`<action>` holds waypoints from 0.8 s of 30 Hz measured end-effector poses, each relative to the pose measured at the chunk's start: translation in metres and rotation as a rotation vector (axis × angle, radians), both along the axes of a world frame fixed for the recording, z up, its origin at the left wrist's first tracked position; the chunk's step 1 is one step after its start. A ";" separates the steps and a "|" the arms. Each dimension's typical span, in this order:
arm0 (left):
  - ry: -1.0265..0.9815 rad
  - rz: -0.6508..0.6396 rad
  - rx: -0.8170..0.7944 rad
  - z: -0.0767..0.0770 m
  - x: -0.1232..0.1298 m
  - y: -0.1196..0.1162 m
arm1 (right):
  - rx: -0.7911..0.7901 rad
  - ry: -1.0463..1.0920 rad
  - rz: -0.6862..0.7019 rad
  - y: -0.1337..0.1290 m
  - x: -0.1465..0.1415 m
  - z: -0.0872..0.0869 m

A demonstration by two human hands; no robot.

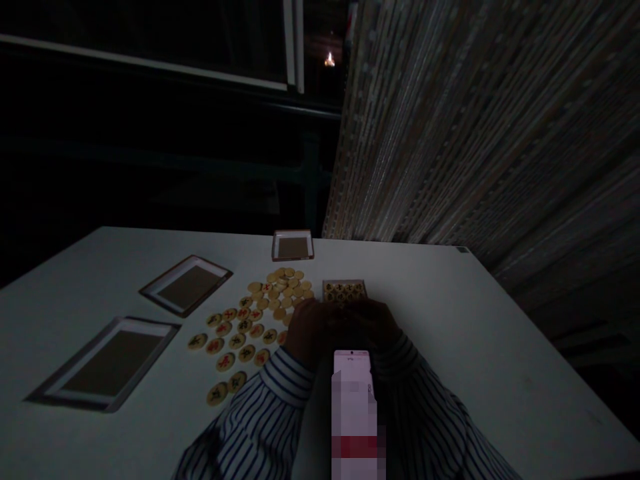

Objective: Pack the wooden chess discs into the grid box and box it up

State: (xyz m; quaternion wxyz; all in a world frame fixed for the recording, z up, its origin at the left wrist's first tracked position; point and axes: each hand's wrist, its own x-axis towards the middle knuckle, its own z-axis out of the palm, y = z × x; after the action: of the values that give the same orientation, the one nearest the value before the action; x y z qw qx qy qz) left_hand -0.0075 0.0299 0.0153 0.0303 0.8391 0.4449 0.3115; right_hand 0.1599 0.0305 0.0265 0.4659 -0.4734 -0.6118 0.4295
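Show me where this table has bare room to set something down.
The widest bare patch of table lies between the right hand and the right edge. A smaller one separates the middle tray from the farthest tray. Crowded: left of the left hand, where round pieces spread, and just beyond the hands, where boxed pieces sit.

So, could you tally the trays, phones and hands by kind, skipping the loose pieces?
Shallow trays without pieces: 3
Tray holding xiangqi pieces: 1
Phone: 1
Left hand and right hand: 2
Total: 7
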 end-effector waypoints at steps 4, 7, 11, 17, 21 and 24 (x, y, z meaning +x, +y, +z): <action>-0.019 -0.013 -0.068 0.004 0.003 0.000 | 0.022 -0.019 -0.012 -0.002 -0.001 0.005; -0.071 -0.061 -0.140 0.007 0.005 -0.001 | 0.039 -0.011 -0.034 -0.001 0.001 0.006; -0.235 -0.058 -0.135 0.010 0.006 -0.006 | 0.078 0.005 -0.070 0.001 0.003 0.001; -0.522 0.020 -0.306 0.008 0.005 -0.014 | 0.136 -0.001 -0.090 0.002 0.003 -0.003; -0.639 0.080 -0.426 0.015 0.008 -0.014 | 0.175 -0.074 -0.079 -0.002 -0.001 0.000; -0.703 0.117 -0.450 0.018 0.009 -0.012 | 0.241 -0.154 -0.079 -0.004 -0.002 0.000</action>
State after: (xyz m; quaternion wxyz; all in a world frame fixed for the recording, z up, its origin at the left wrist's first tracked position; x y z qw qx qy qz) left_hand 0.0012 0.0177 0.0331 0.3452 0.6275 0.5112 0.4752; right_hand 0.1578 0.0267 0.0267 0.4875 -0.4693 -0.6739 0.2967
